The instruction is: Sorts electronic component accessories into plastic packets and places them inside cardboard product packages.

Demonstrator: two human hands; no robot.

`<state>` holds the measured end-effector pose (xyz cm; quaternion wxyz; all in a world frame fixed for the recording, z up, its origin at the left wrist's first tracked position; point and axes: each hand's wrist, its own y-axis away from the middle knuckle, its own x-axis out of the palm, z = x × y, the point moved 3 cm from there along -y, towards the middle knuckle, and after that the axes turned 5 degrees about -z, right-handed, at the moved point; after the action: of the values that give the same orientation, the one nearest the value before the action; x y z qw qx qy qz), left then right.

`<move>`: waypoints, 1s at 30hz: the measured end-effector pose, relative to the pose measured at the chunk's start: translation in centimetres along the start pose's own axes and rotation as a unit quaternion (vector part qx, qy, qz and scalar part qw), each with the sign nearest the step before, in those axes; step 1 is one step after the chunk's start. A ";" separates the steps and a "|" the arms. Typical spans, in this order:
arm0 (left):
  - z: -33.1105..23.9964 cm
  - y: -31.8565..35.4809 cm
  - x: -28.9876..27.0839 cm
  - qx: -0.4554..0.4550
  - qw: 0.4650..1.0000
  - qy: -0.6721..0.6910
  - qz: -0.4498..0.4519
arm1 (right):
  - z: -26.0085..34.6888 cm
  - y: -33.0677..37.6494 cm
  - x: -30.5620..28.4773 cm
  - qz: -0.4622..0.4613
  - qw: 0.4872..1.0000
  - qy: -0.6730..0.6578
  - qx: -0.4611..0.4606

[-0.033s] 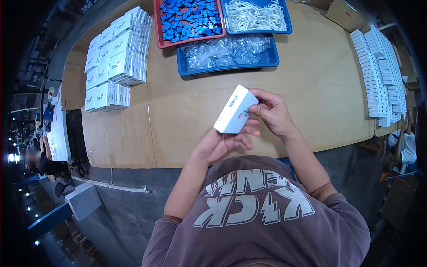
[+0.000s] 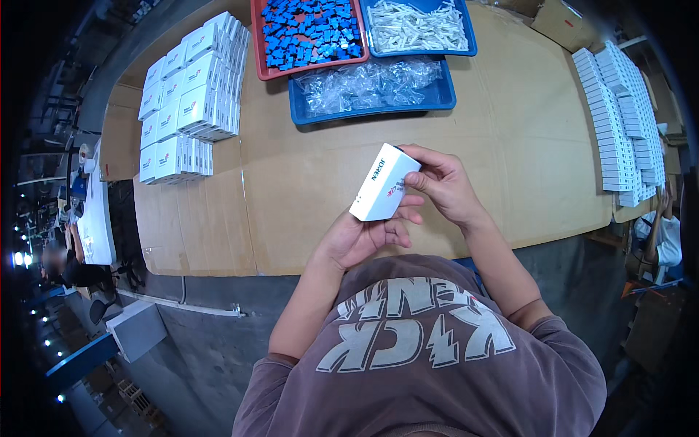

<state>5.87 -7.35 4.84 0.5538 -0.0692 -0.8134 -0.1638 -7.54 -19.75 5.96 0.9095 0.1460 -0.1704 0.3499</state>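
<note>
A small white cardboard box (image 2: 384, 186) is held tilted above the table, in front of my chest. My right hand (image 2: 445, 182) grips its upper right part, the thumb pressed on the printed face and the fingers behind. At the lower end, my left hand (image 2: 371, 237) supports the box from below, its palm up and its fingers curled. The left thumb is hidden by the box. Dark print shows on the narrow side, and a small red and grey mark on the broad face.
A cardboard-covered table (image 2: 306, 189) carries stacked white boxes (image 2: 193, 102) at left and more stacks (image 2: 619, 124) at right. At the back are a red tray (image 2: 313, 71) of blue pieces, a blue tray (image 2: 422, 52) of white sticks and another blue tray (image 2: 375, 116) of clear plastic bags.
The box has turned slightly in my hands, so the print on its narrow side shows more fully. Its upper end sits a little lower. Both hands stay in nearly the same place.
</note>
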 end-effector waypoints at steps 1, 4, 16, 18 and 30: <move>0.4 -0.1 -0.2 -0.001 1.000 -0.002 0.002 | 0.1 -0.1 0.5 -0.002 0.999 0.017 -0.043; -0.7 -0.2 -0.1 0.152 0.964 -0.049 -0.211 | 0.7 -0.4 0.8 -0.066 0.997 0.004 -0.044; -2.0 4.4 5.4 0.195 0.554 -0.776 -0.228 | -0.8 0.9 4.0 -0.044 0.979 0.150 -0.131; -2.5 7.0 8.4 0.084 0.672 -0.709 -0.197 | -2.4 0.6 1.8 -0.045 0.978 0.170 -0.115; -3.0 11.2 32.6 0.633 0.602 -0.256 0.414 | -0.4 4.1 -10.3 -0.147 0.975 0.161 -0.049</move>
<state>-0.48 -0.17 38.07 0.2366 -0.0691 -0.7065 0.6634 -17.46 -22.68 1.94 0.9725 0.0660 -0.0152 0.2228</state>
